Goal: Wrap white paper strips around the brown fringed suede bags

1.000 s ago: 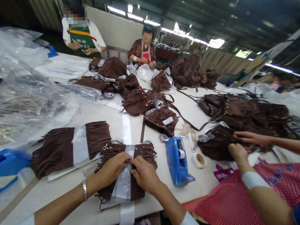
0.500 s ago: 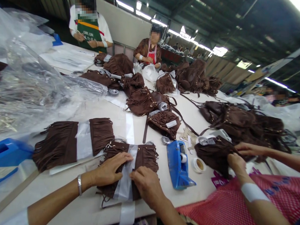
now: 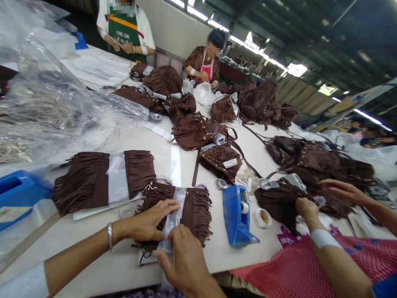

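A dark brown fringed bag [image 3: 196, 212] lies in front of me, with a translucent plastic strip [image 3: 176, 210] running across its middle. My left hand [image 3: 147, 222] rests on the bag's left part, fingers stretched out flat and fingertips on the strip. Lower down, my right hand [image 3: 187, 260] lies over the strip's near end, thumb spread from the fingers. Its palm side is hidden. Just left of this bag is another fringed brown piece [image 3: 92, 181] with a similar pale band [image 3: 117, 178] around its middle.
A blue tape dispenser [image 3: 235, 217] and a white tape roll [image 3: 262, 217] stand to the right. Beyond, a co-worker's hands [image 3: 308, 208] handle a brown bag [image 3: 278, 200]. Clear plastic sheeting [image 3: 53, 102] and a blue dispenser [image 3: 21, 194] are at left. Two people stand across the table.
My right hand has slid down the strip toward me, its thumb now spread out. My left hand stays on the bag. The co-worker's hands at right have shifted a little.
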Tool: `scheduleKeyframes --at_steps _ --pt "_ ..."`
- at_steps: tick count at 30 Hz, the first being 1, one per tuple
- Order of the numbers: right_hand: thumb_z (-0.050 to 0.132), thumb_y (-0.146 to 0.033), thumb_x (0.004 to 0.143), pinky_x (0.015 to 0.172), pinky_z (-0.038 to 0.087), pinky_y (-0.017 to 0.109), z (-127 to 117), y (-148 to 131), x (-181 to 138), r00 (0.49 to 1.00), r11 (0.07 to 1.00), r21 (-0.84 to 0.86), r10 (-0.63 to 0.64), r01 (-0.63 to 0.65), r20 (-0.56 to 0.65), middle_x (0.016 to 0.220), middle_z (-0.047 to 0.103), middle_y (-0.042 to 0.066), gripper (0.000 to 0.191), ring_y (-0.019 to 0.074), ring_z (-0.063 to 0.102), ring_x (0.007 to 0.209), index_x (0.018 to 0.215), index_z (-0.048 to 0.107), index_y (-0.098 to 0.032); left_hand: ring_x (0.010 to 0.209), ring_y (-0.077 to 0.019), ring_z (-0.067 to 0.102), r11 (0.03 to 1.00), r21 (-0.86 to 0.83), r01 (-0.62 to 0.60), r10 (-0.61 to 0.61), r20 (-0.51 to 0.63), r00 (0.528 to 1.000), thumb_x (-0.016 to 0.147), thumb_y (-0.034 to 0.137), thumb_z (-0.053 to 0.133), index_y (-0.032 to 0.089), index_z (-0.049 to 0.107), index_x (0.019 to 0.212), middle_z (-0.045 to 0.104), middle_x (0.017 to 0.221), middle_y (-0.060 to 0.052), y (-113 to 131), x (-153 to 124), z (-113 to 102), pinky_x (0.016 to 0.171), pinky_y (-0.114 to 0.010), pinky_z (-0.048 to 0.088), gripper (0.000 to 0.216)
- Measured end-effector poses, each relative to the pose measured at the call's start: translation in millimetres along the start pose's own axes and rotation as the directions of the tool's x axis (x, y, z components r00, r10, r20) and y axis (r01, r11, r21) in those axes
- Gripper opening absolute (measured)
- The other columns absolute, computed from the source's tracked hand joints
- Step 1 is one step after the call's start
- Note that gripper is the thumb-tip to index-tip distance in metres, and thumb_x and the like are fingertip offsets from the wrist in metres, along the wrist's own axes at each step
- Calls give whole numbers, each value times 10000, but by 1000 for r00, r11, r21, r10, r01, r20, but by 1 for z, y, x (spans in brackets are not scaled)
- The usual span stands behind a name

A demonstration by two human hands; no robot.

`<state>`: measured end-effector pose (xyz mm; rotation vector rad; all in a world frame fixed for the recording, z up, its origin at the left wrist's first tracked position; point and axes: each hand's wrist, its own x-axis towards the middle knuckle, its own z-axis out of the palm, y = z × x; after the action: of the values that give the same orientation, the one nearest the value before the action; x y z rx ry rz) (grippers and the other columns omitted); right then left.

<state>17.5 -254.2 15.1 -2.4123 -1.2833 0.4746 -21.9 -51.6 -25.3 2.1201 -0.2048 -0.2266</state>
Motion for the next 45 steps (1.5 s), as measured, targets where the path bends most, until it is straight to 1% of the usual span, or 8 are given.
scheduleKeyframes --at_steps 5,12,21,24,27,34,40,45 --pt "577 -258 820 818 492 412 10 -8 11 976 973 -147 192 -177 98 990 640 152 234 294 618 944 1013 600 -128 1445 -329 232 998 67 -2 3 -18 1000 615 120 610 231 226 1518 259 1572 -100 -8 -2 12 1204 -511 187 987" --pt "527 -155 801 774 509 356 -6 -15 23 945 947 -260 246 -186 218 995 687 172 256 279 682 906 1034 615 -95 1452 -338 223 991 131 -35 40 -30 999 634 147 601 262 175 1522 222 1597 -89 -18 -4 19 1183 -537 228 992" --pt "466 -146 895 641 511 338 13 -32 42 936 857 -434 343 -279 76 916 716 139 216 265 707 780 1052 611 -123 1452 -331 225 980 191 -59 70 -52 996 664 197 599 235 123 1535 212 1602 -111 -31 -3 29 1180 -529 236 993" --pt "466 -134 897 702 505 314 20 -21 38 981 907 -376 190 -193 -45 950 687 95 185 225 675 838 1025 595 -171 1460 -315 213 976 215 -28 36 -33 999 613 138 558 227 109 1535 195 1612 -105 -27 -4 29 1183 -523 228 1030" --pt "430 -138 913 725 484 295 25 0 27 976 948 -288 76 -135 -205 934 635 71 149 200 627 842 958 562 -190 1471 -310 194 971 241 4 -4 0 1000 579 115 534 217 93 1534 171 1623 -113 -20 -4 26 1182 -527 222 1057" --pt "376 -135 928 649 416 272 40 29 11 865 977 62 211 -205 -456 789 557 15 163 168 567 709 822 466 -220 1488 -314 160 954 296 41 -61 58 996 589 137 528 200 57 1534 156 1628 -138 -10 1 20 1182 -539 209 1058" --pt "382 -168 935 650 430 280 40 29 2 781 870 361 471 -336 -411 744 585 17 191 178 589 694 766 432 -240 1492 -334 142 951 304 52 -81 82 993 595 137 555 211 46 1535 145 1631 -151 -6 4 20 1185 -552 190 1072" --pt "409 -118 887 727 442 302 28 27 12 862 924 254 365 -287 -352 869 616 48 122 205 624 810 898 477 -219 1493 -351 124 944 319 84 -126 113 986 604 137 545 193 25 1538 119 1633 -168 4 3 19 1178 -590 178 1071"
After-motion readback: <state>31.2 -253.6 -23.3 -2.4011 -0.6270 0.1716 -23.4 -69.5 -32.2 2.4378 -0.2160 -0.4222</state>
